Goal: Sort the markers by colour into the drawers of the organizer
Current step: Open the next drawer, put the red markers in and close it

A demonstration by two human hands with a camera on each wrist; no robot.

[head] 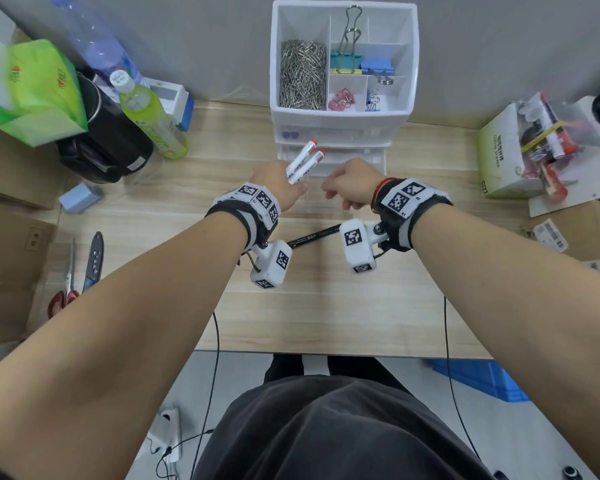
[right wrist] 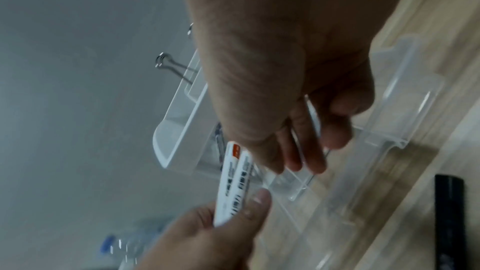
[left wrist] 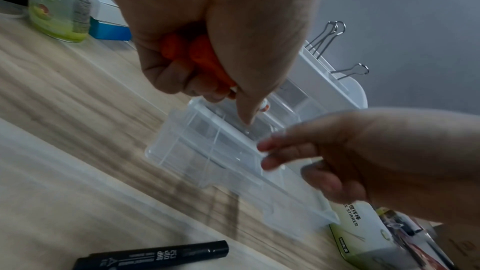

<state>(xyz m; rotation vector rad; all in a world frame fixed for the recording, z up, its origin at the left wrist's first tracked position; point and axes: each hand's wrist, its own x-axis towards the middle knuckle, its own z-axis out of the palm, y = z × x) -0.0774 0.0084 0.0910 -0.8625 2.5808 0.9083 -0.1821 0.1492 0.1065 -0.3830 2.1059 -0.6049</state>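
Two white markers with orange-red caps (head: 305, 161) stick up from my left hand (head: 281, 183), which grips them by the capped ends (left wrist: 197, 52). Just in front of the white organizer (head: 343, 109), my right hand (head: 345, 187) holds the front wall of a clear drawer (left wrist: 207, 151) that is pulled out over the table; its fingers (right wrist: 311, 151) curl over the rim. The two markers (right wrist: 233, 182) hover above that drawer. A black marker (head: 314, 235) lies on the table near my wrists. Blue caps (head: 290, 135) show in the upper drawer.
The organizer's top tray holds paper clips (head: 302, 74) and binder clips (head: 347, 60). A green bottle (head: 149, 116), a black pot and a tissue pack stand at the left. Scissors (head: 66, 289) lie at the left edge, and a stirrer box (head: 503, 157) sits at the right.
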